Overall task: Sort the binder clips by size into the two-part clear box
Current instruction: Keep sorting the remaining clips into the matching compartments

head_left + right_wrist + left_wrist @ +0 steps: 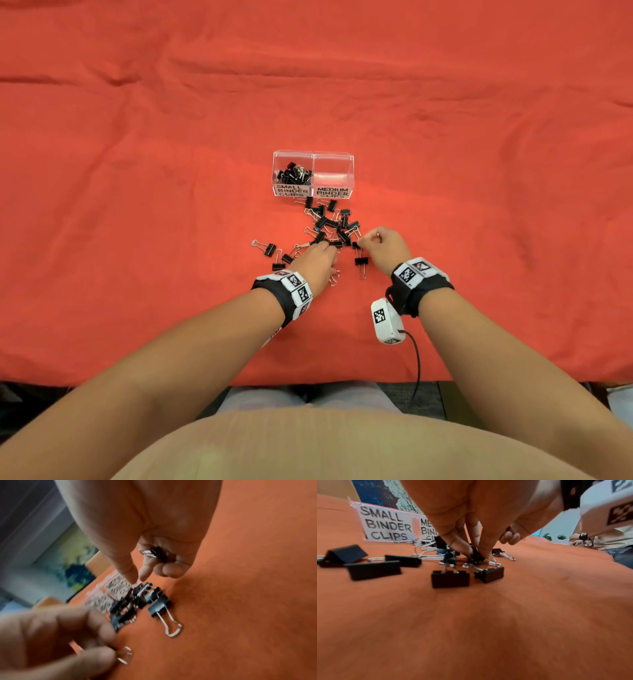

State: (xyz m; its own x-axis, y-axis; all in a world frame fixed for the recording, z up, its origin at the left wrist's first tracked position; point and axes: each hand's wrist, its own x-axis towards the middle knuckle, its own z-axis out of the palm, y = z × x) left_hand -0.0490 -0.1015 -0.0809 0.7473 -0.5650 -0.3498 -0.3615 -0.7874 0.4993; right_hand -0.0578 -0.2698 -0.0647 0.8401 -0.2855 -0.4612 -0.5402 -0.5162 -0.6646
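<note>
The two-part clear box (pixel 346 161) stands mid-table; its left part, labelled SMALL BINDER CLIPS (pixel 385 524), holds several small black clips (pixel 291 173), and its right part, labelled MEDIUM, holds none. A pile of black binder clips (pixel 330 222) lies just in front of it. My left hand (pixel 327 244) reaches into the pile's near edge, its thumb and fingertips pinching a small clip (pixel 476 557) that lies on the cloth. My right hand (pixel 359 244) keeps a small clip (pixel 154 553) tucked under its curled outer fingers, while thumb and forefinger (pixel 137 580) point down at the pile.
An orange cloth (pixel 137 205) covers the table. Medium clips lie loose near the hands (pixel 361 262), (pixel 270 248), (pixel 450 579), (pixel 158 608). A wire clip handle (pixel 334 278) shows under my left hand. The table's front edge (pixel 308 382) is near my body. Another person's hand (pixel 578 539) is far right.
</note>
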